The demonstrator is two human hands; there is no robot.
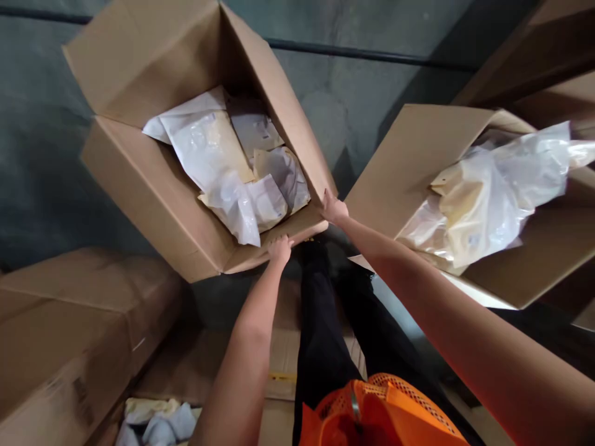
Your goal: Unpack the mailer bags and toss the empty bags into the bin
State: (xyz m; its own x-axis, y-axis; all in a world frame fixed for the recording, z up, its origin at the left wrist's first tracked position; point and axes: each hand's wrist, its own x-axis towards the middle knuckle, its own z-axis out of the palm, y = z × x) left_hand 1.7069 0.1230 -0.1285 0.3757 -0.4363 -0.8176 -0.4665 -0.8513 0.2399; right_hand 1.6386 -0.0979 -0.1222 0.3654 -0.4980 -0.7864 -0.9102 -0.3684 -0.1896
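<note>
A large open cardboard box [153, 179] stands tilted in front of me, its flaps up. Inside lie several white and tan mailer packages [209, 148], some in clear plastic. My left hand [280, 249] is closed over the box's near edge, fingers curled inside the rim. At the near right corner, my right hand [333, 209] grips the side wall's edge, its thumb side against the cardboard. Both hands touch only the box, and the parts of the fingers behind the cardboard are hidden.
Another open box [432, 142] on the right is heaped with plastic-wrapped packages [493, 192]. A closed carton [79, 322] sits at lower left, with more packages [160, 421] near the bottom edge. The grey concrete floor [325, 93] has a dark seam across it.
</note>
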